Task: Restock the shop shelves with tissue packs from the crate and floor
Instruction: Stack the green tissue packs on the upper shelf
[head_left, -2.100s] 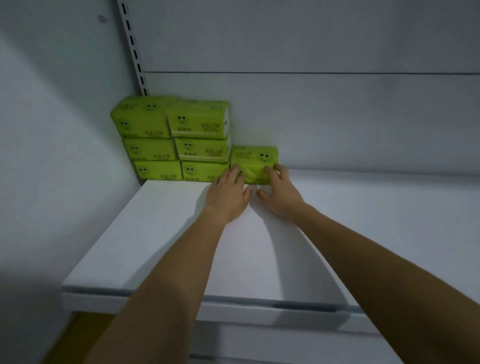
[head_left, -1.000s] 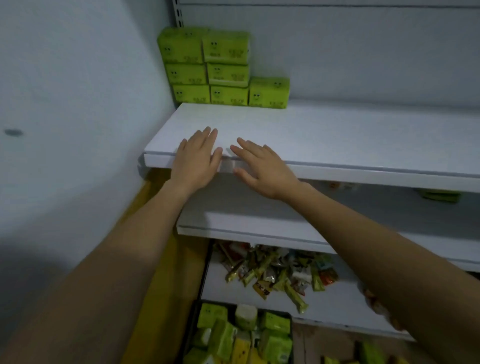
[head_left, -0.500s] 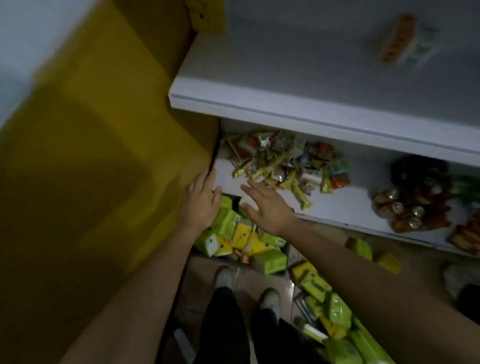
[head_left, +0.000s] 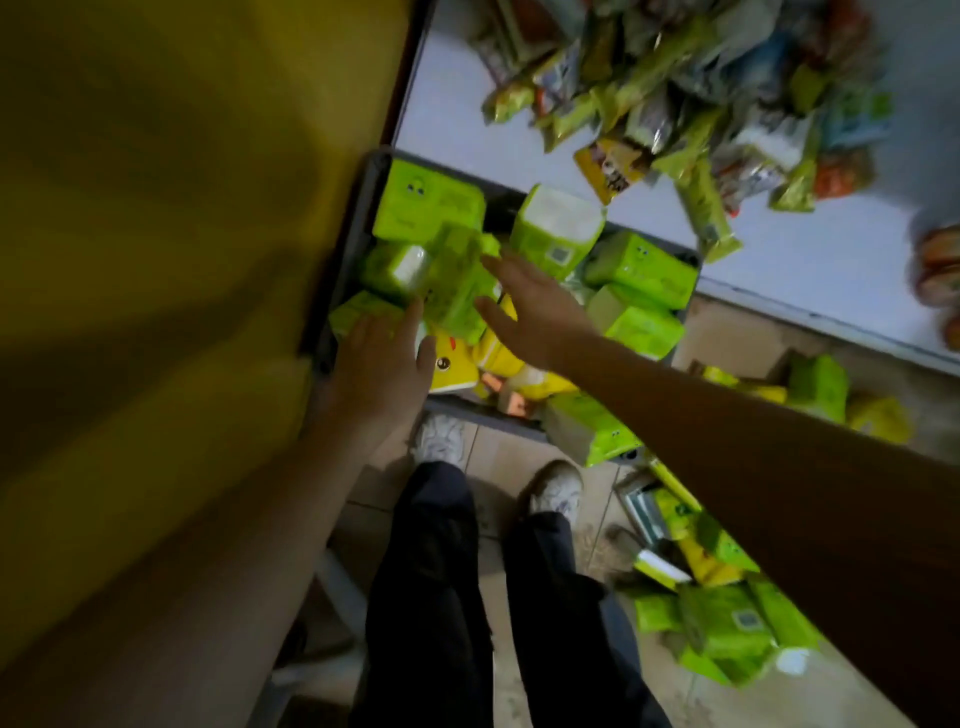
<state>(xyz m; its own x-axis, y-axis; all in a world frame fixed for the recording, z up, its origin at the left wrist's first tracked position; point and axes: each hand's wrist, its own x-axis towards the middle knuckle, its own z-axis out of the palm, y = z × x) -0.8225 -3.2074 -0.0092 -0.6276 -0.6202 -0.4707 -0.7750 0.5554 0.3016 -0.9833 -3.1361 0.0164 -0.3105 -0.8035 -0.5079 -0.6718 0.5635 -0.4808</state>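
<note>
tissue packs (head_left: 644, 270) in crate (head_left: 358, 218), shelf (head_left: 810, 260) — seemingly — behind

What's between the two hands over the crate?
In the head view, a green pack lies between the left hand and right hand, with a yellow pack just below it.

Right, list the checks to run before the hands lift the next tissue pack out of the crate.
1. Left hand empty, fingers straight: ok.
2. Right hand empty, fingers spread: ok.
3. Green tissue pack lies between both hands, uncovered: ok.
4. Hands touching that pack: cannot tell, blurred.
5. Crate holds other packs: ok.
</note>
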